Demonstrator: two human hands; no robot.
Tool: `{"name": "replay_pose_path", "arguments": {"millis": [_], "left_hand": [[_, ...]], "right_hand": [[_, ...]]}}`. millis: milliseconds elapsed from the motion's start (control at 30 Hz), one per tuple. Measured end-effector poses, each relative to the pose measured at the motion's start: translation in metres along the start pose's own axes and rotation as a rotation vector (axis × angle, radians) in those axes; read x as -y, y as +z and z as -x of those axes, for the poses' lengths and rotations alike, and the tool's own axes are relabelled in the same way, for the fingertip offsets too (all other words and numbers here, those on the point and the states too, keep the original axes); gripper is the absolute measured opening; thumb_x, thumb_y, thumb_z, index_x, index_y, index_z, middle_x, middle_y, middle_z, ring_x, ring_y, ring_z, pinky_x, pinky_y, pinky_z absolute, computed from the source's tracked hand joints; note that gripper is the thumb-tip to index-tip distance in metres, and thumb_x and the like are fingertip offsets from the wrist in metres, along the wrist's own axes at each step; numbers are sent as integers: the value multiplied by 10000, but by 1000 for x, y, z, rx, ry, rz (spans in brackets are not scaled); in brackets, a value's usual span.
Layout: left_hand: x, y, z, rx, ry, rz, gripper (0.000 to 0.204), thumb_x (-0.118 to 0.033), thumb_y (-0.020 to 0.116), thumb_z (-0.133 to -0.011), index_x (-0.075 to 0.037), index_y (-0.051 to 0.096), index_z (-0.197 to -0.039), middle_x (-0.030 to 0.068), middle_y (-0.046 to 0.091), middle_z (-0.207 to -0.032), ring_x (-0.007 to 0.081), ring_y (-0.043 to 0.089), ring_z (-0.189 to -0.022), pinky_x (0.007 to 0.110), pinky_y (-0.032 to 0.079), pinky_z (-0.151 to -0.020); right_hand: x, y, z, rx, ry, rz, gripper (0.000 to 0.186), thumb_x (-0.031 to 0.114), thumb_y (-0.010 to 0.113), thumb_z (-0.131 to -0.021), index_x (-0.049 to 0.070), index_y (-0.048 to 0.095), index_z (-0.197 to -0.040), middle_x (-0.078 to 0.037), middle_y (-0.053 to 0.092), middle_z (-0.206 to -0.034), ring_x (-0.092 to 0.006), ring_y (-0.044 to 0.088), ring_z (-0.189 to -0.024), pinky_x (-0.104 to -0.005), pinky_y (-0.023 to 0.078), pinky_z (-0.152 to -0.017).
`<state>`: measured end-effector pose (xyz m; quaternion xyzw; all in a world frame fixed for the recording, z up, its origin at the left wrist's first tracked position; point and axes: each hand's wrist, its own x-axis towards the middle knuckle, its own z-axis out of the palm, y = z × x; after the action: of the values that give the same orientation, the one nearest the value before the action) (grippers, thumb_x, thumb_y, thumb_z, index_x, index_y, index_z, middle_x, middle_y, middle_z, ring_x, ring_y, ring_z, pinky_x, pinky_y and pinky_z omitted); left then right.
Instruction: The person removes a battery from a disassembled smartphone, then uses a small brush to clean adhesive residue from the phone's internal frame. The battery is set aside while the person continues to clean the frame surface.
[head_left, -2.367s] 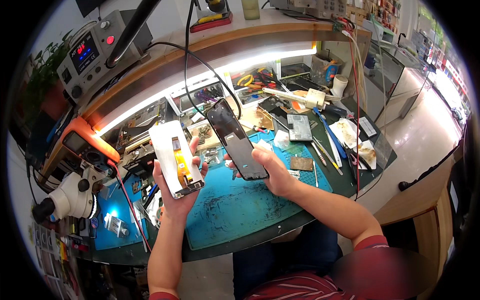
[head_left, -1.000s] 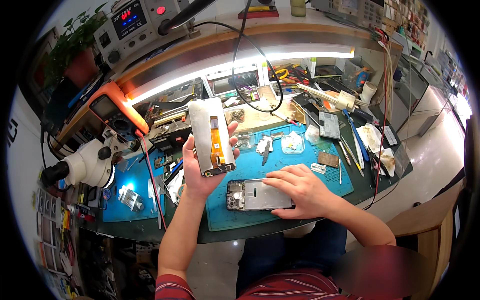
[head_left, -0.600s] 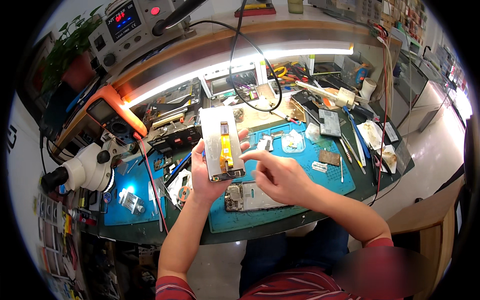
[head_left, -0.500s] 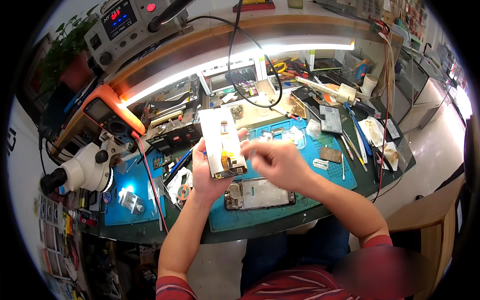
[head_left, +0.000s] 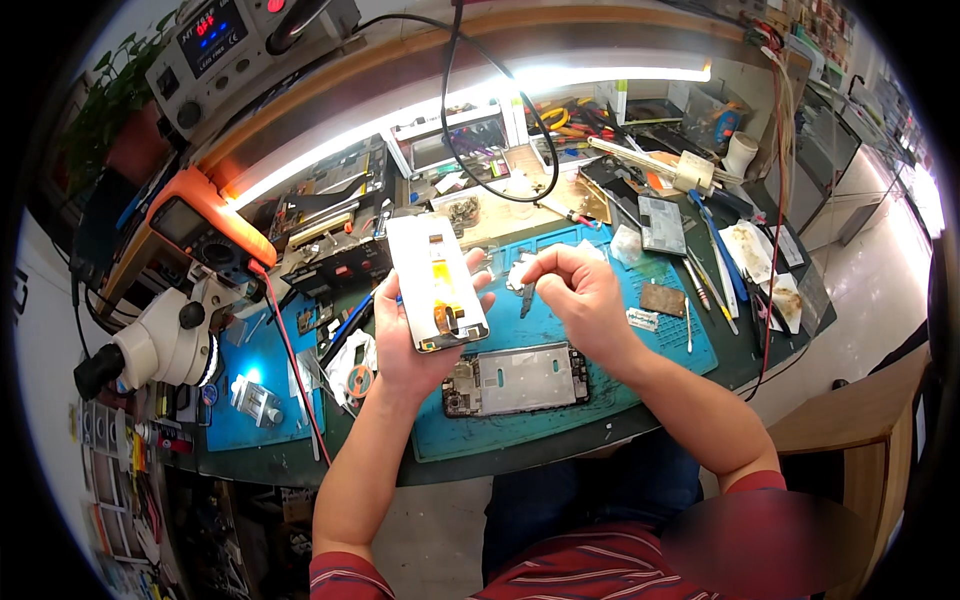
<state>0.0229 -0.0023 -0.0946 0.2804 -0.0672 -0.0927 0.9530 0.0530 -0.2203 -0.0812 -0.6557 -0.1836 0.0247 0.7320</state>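
Observation:
My left hand (head_left: 408, 345) grips a phone screen panel (head_left: 420, 262) by its edges, with the white back facing up. A yellow-orange flex cable (head_left: 443, 290) lies on the panel's lower half, near a dark strip along its bottom end. To the right, my right hand (head_left: 585, 300) is closed in a pinch, apart from the panel. A small dark strip (head_left: 527, 301) hangs from its fingertips. Below both hands, a phone frame (head_left: 520, 380) with a silvery middle lies on the blue mat (head_left: 630, 400).
A white microscope (head_left: 160, 340) and an orange multimeter (head_left: 208, 225) stand at left. A black cable loop (head_left: 447, 120) hangs above the bench. On the right lie a razor blade (head_left: 643, 319), a brown metal plate (head_left: 662, 299), a cotton swab (head_left: 689, 325) and blue tweezers (head_left: 715, 240).
My right hand has moved right, away from the panel's edge, and the small dark strip now shows below its fingers. The panel has shifted slightly left in the view.

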Motion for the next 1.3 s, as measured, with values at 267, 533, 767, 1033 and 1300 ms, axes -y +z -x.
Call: {"name": "replay_pose_path", "arguments": {"millis": [267,533,767,1033,1300], "left_hand": [[3,16,-5,-52,-20,-52,661,-459,205,-1063,-64,309,-1583,213,394,-1590,379,488,-1381,500,410,-1144],[6,7,2,-26,-92,-544,732,-591,245,-1080,-26,365,-1529,126,534,-1467,260,530,-1343,432,400,-1134],[4,12,6,-54,-2,-503,694,-564,373,-1076,-27,399,-1514,117,596,-1313,216,615,-1104,396,520,-969],[-15,-14,2,-268,-21,112,476,-321,579,-1036,-6,485,-1380,98,662,-1160,196,646,-986,372,550,-887],[-30,-34,4,-343,60,109,445,-286,604,-1014,-18,490,-1350,63,656,-1149,173,644,-936,349,552,-849]], "right_hand": [[-9,7,-6,196,188,80,238,271,620,-1036,50,678,-1104,21,660,-866,-39,560,-711,-215,458,-613],[-2,-8,11,184,120,107,258,179,640,-1014,-21,653,-1176,-11,699,-951,-57,598,-768,-244,492,-648],[29,-108,96,-217,167,58,268,173,622,-992,-28,651,-1166,-21,691,-947,-51,620,-774,-226,511,-656],[35,-177,113,-479,386,-189,222,236,611,-1022,61,635,-1157,-11,698,-929,-96,665,-749,-217,500,-625],[33,-162,82,-433,402,-150,209,245,632,-1007,82,686,-1126,-10,704,-996,-111,667,-812,-225,504,-669]]}}
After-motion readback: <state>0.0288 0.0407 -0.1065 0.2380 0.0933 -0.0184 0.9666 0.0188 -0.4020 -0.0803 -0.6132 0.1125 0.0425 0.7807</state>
